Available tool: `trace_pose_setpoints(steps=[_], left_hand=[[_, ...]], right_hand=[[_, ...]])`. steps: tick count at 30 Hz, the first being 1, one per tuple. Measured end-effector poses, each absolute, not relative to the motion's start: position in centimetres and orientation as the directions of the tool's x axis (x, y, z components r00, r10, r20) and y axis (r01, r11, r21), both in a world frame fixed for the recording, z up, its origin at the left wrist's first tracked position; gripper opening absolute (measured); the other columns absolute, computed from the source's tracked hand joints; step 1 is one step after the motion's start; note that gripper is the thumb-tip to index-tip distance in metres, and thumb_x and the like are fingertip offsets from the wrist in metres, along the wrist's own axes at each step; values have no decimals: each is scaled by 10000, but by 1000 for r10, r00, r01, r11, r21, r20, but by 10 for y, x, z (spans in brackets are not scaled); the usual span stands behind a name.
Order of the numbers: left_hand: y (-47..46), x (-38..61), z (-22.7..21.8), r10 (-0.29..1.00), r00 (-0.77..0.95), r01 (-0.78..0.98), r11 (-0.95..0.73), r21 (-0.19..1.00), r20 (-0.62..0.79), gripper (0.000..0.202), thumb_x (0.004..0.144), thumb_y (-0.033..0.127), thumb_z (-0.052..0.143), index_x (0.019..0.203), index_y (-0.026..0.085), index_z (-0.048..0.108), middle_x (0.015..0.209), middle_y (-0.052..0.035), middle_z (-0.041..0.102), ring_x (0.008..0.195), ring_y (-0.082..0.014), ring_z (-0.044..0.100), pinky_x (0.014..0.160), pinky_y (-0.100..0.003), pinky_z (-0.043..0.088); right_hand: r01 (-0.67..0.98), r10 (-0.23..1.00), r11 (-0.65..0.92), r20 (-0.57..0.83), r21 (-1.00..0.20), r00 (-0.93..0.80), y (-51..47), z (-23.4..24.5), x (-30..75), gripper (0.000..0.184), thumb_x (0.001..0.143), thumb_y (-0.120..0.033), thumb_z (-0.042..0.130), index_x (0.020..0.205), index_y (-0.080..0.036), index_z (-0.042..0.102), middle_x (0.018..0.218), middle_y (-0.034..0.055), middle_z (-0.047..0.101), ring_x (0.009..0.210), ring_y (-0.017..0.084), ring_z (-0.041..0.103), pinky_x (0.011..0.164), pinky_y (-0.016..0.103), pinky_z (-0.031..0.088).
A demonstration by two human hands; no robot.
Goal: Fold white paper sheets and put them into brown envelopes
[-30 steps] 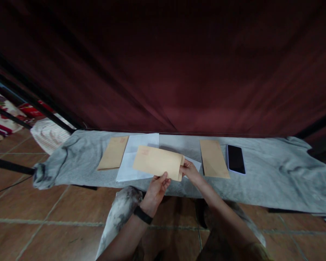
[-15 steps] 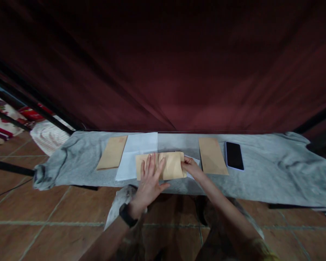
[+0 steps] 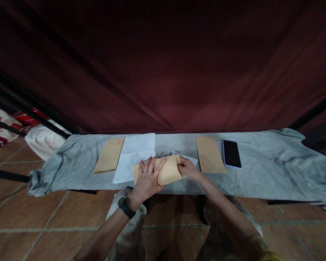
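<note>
A tan paper envelope (image 3: 170, 170) lies tilted in front of me, its right end bulging apart. My left hand (image 3: 148, 177) rests on its left part with fingers spread, pressing it down. At the right end, my right hand (image 3: 188, 168) has its fingers at the mouth of the envelope, the tips hidden inside or behind its edge. Under and behind the right hand lies a folded white paper (image 3: 188, 158). Left of the envelope are white sheets (image 3: 136, 150), partly beneath its left end.
The bench has a grey cloth (image 3: 266, 163) over it. A stack of tan envelopes (image 3: 109, 155) lies at the left, and another tan envelope (image 3: 210, 154) at the right beside a phone (image 3: 232, 153). Behind hangs a dark red curtain (image 3: 163, 79); black metal bars (image 3: 8, 175) stand at the left.
The envelope has turned, its right end bulging wider, and both hands have shifted with it. More of the folded white paper shows behind it. The whole view has moved slightly.
</note>
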State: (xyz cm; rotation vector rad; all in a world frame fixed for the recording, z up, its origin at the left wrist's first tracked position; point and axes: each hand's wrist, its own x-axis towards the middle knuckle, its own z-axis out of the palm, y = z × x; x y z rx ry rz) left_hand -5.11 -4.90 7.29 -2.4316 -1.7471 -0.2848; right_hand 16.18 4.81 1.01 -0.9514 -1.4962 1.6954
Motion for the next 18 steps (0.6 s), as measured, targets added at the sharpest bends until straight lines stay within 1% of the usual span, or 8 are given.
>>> trace_pose_setpoints(steps=[3, 6, 8, 11, 13, 14, 16, 18], left_hand=[[-49, -51, 73, 922, 304, 950, -312, -5, 242, 1039, 686, 424, 800, 1579, 214, 313, 1464, -204, 474, 1356, -401, 441, 1197, -613, 159], [-48, -52, 74, 918, 301, 950, -311, -2, 257, 1034, 704, 424, 779, 1584, 191, 288, 1408, -193, 510, 1301, -373, 486, 1194, -587, 208], [-47, -54, 74, 915, 304, 949, -314, -4, 266, 1049, 703, 425, 777, 1588, 181, 269, 1403, -192, 510, 1305, -373, 477, 1190, -579, 230], [-45, -59, 75, 913, 303, 950, -310, -18, 273, 1064, 697, 423, 781, 1589, 175, 256, 1421, -198, 494, 1331, -381, 453, 1184, -574, 249], [-45, -63, 75, 915, 296, 953, -302, -23, 273, 1079, 689, 428, 790, 1588, 169, 253, 1425, -203, 490, 1333, -384, 453, 1179, -572, 263], [-44, -63, 75, 916, 294, 954, -299, -24, 272, 1085, 687, 429, 793, 1589, 166, 250, 1426, -205, 490, 1332, -385, 455, 1177, -573, 268], [-44, -63, 74, 915, 300, 952, -303, -30, 271, 1082, 692, 428, 795, 1589, 165, 249, 1431, -210, 487, 1336, -387, 452, 1176, -579, 266], [-43, -59, 74, 907, 324, 945, -323, -49, 269, 1055, 706, 421, 794, 1585, 172, 267, 1437, -215, 485, 1354, -391, 437, 1182, -591, 248]], right_hand=[[-2, 885, -116, -102, -993, -455, 49, 3, 161, 260, 734, -305, 631, 957, -193, 704, 797, -11, 733, 693, 164, 649, 655, 266, 526], [18, 890, -109, -106, -994, -444, 49, 2, 161, 254, 777, -317, 584, 973, -190, 684, 791, -4, 719, 672, 153, 641, 660, 269, 530], [18, 915, -44, -48, -999, -400, 50, 7, 163, 270, 783, -341, 599, 997, -195, 675, 835, 6, 721, 724, 157, 652, 696, 273, 534], [2, 971, 102, 99, -995, -217, 53, 21, 172, 332, 786, -409, 660, 1052, -211, 677, 948, 31, 724, 864, 174, 662, 805, 298, 537], [-40, 982, 127, 131, -991, -133, 55, 32, 182, 321, 813, -469, 655, 1000, -211, 695, 955, 45, 722, 880, 181, 659, 844, 324, 538], [-80, 982, 96, 107, -992, -155, 55, 37, 186, 329, 820, -497, 653, 966, -207, 707, 946, 50, 725, 859, 181, 661, 838, 333, 544], [-153, 944, -31, 21, -988, -330, 53, 44, 194, 365, 809, -523, 678, 955, -193, 730, 946, 56, 737, 836, 178, 669, 834, 342, 549], [-136, 823, -159, -56, -978, -565, 48, 47, 198, 381, 779, -503, 728, 981, -180, 747, 943, 46, 745, 842, 174, 674, 841, 334, 539]])
